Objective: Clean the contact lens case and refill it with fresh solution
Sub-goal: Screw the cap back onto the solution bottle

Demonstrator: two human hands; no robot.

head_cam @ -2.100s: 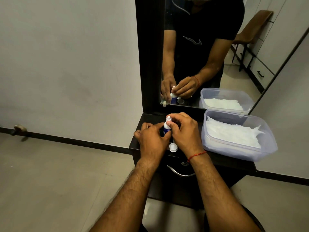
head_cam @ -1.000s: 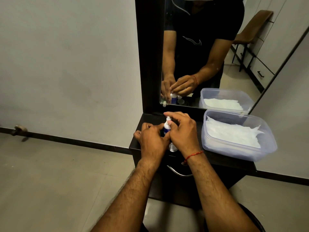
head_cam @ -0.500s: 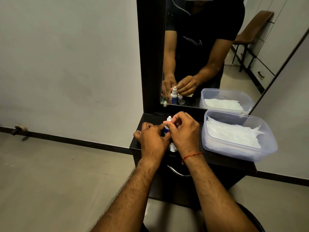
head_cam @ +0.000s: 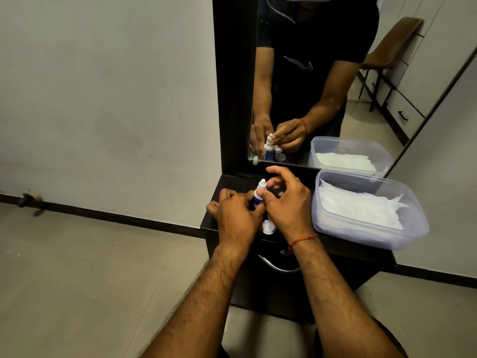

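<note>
A small white-and-blue solution bottle (head_cam: 259, 196) stands upright on the dark shelf (head_cam: 348, 250) below the mirror. My left hand (head_cam: 236, 215) is wrapped around its body. My right hand (head_cam: 289, 205) hovers beside the bottle's white top with fingers spread, thumb resting against the neck. The white tip is exposed above both hands. A round white part of the lens case (head_cam: 268, 226) lies on the shelf's front edge between my wrists; the rest of the case is hidden under my hands.
A clear plastic container (head_cam: 361, 228) with white tissues (head_cam: 358, 205) sits on the shelf's right half, close to my right hand. The mirror (head_cam: 322, 86) rises behind the shelf. A drawer with a curved metal handle (head_cam: 277, 267) is below. Bare floor lies to the left.
My right hand was closed over the bottle's top; its fingers have now lifted and spread, exposing the white tip. My left hand and the bottle stayed in place.
</note>
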